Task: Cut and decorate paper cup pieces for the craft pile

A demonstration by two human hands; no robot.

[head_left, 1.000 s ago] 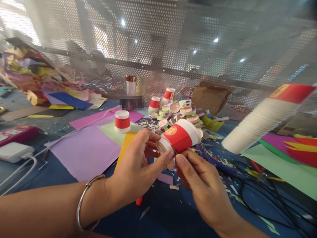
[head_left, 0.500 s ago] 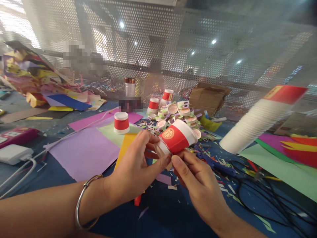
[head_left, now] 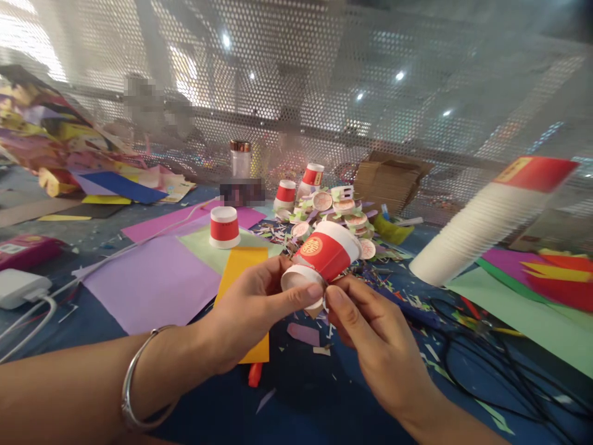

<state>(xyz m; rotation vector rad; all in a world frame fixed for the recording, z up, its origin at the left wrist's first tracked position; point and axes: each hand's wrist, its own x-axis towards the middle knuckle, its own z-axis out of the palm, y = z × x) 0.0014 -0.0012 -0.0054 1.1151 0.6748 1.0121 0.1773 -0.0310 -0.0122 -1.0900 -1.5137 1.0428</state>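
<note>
Both my hands hold one small red-and-white paper cup point(head_left: 324, 256) tipped on its side, its base toward me and its rim pointing away. My left hand point(head_left: 252, 315) pinches the base between thumb and fingers. My right hand point(head_left: 370, 337) grips the cup's underside with thumb and forefinger. A silver bangle point(head_left: 134, 386) circles my left wrist. Under my hands lie sheets of coloured paper: orange point(head_left: 241, 272), lilac point(head_left: 152, 284) and pale green.
An upturned cup point(head_left: 223, 227) stands on the paper, and a heap of decorated cups point(head_left: 333, 213) lies behind it. A tall slanted stack of cups point(head_left: 491, 216) is at right, black cables point(head_left: 491, 364) at near right, a white charger point(head_left: 18, 287) at left. Perforated mesh closes off the back.
The cup has turned in my hands so its base faces me more. My left thumb has slid onto the base rim. Both hands sit slightly lower.
</note>
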